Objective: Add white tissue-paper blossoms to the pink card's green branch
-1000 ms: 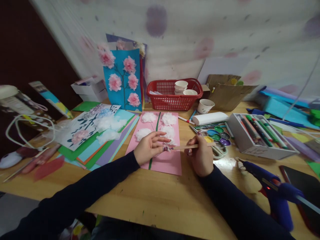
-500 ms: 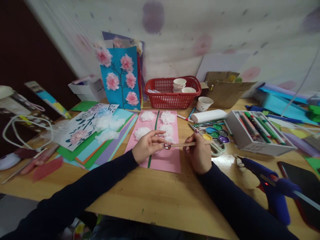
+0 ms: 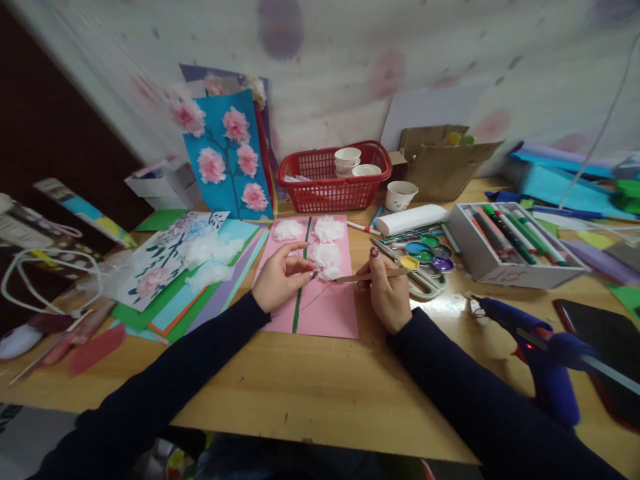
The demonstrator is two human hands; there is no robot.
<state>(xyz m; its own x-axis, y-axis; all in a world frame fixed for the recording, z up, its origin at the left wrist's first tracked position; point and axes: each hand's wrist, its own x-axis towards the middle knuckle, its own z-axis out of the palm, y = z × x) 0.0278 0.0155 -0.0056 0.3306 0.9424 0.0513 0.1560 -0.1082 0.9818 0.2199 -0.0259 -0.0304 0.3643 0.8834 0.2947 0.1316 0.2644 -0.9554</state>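
Left sleeve [image 3: 175,380] and right sleeve [image 3: 465,387]: plain, dark navy, long, wrist-length. Right thumbnail [image 3: 375,253]: dark red, glossy finish.

From the head of the person at work, a single camera looks forward and down across a wooden table [image 3: 300,383], close enough to place the left hand [image 3: 279,283] and the right hand [image 3: 393,295] near mid-view. Dark sleeves [image 3: 167,377] enter from the lower corners, nearer the lens. The wide view spans both sides of the hands and, beyond them, rises to a spotted backdrop [image 3: 335,73].
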